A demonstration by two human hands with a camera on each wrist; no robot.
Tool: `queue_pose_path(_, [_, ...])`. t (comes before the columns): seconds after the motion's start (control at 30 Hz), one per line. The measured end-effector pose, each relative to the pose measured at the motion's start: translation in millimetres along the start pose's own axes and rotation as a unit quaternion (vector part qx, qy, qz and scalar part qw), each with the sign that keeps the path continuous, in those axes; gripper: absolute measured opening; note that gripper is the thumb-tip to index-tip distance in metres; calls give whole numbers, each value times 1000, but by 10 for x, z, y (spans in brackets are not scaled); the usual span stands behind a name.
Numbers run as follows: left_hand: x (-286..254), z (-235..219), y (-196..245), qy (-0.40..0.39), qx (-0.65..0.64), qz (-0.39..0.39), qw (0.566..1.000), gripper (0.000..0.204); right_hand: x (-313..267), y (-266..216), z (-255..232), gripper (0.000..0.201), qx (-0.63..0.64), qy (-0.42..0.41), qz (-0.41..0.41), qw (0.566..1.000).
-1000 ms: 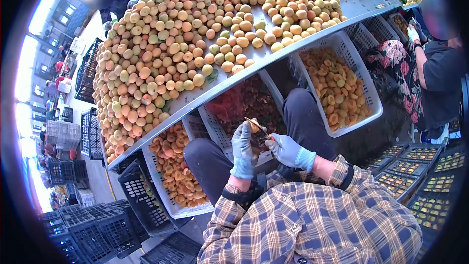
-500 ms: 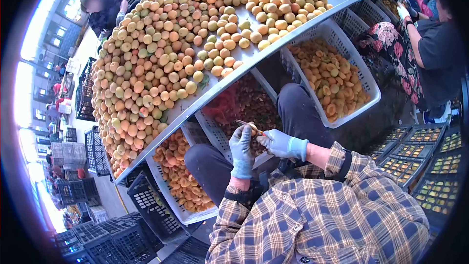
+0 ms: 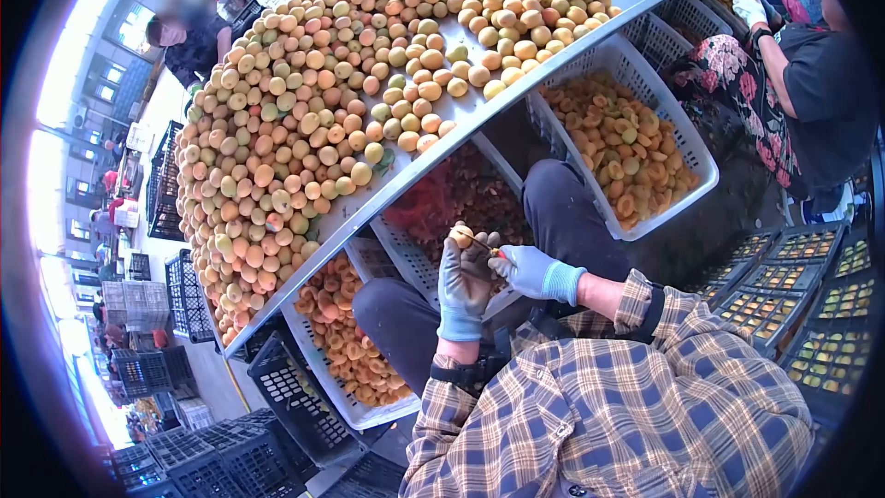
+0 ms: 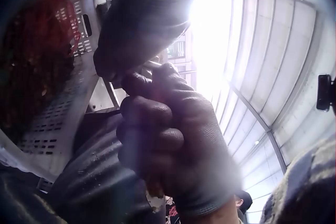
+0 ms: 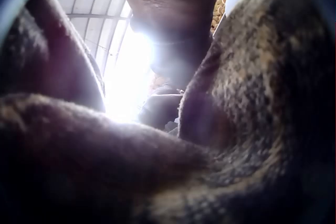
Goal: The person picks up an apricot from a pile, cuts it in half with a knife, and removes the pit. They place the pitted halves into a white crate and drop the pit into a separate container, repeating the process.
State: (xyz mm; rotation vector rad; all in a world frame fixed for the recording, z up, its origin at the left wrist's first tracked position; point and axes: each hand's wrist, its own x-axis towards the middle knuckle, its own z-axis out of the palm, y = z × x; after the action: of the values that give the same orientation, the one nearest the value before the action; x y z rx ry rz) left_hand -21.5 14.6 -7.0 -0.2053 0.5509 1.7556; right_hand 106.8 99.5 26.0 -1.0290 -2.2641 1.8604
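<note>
In the head view my gloved left hand (image 3: 462, 284) holds an apricot (image 3: 460, 236) between thumb and fingertips. A small knife with a red and yellow handle (image 3: 496, 252) is gripped in my gloved right hand (image 3: 536, 273), its thin blade reaching to the fruit. Both hands are close together above my lap, over a white crate of dark scraps (image 3: 490, 198). The left wrist view shows the curled fingers of the right hand (image 4: 173, 134) in shadow, close to the left one. Glare and a sleeve fill most of the right wrist view.
A metal table (image 3: 369, 207) piled with whole apricots (image 3: 286, 120) stretches ahead. White crates of halved apricots stand left (image 3: 346, 341) and right (image 3: 622, 148) of my knees. Black crates (image 3: 212, 461) stack at lower left; trays of fruit (image 3: 784, 286) lie right. Another person (image 3: 820, 101) sits at right.
The knife blade pointed up past the fruit earlier; now it lies lower, against the apricot, which shows more at the left fingertips. The head view has shifted a little.
</note>
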Motion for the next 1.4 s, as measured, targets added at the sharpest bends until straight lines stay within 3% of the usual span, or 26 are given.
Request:
queue_pose_path(0.03, [21,-4,30,-2,-2,2,1000,37,4,8,-31,36,-3,-1,-2,1000])
queue_pose_path(0.1, [27,-29,86,-36,201,74,976,33,-8,7,-72,36,61,-31,-5,998])
queue_pose_path(0.17, [44,-109,108,-28,192,41,980,35,-6,91,-38,35,125,-45,-9,991])
queue_pose_path(0.3, [-39,71,128,-17,175,26,984,37,-35,33,-34,35,23,-61,27,997])
queue_pose_path(0.37, [-34,57,134,-51,153,24,987,39,-78,52,-7,34,47,-38,-5,998])
queue_pose_path(0.5, [-32,-39,-3,-10,80,21,997,36,-103,71,97,34,-27,21,-26,999])
queue_pose_path(0.63, [10,-122,-203,-12,84,30,996,36,30,139,137,34,5,2,21,1000])
queue_pose_path(0.77, [34,-109,-132,-7,97,40,994,31,121,158,123,34,-23,9,-26,999])
queue_pose_path(0.83, [58,-146,-110,-2,137,47,989,34,55,59,91,34,-33,7,-10,999])
queue_pose_path(0.97, [50,-203,-142,-37,-30,-27,998,46,-39,153,194,37,-111,16,21,993])
queue_pose_path(1.03, [31,-156,-218,-11,60,20,998,55,-8,199,235,38,-115,21,11,993])
queue_pose_path(1.2, [76,-232,-203,11,97,11,995,59,114,166,239,37,-170,44,21,984])
queue_pose_path(1.3, [77,-271,-190,-20,92,-22,995,59,206,226,274,37,-175,48,17,983])
queue_pose_path(1.37, [125,-337,-226,56,121,27,991,54,237,266,267,37,-157,46,5,987])
queue_pose_path(1.4, [162,-385,-233,55,120,30,991,54,241,241,248,37,-125,25,7,992])
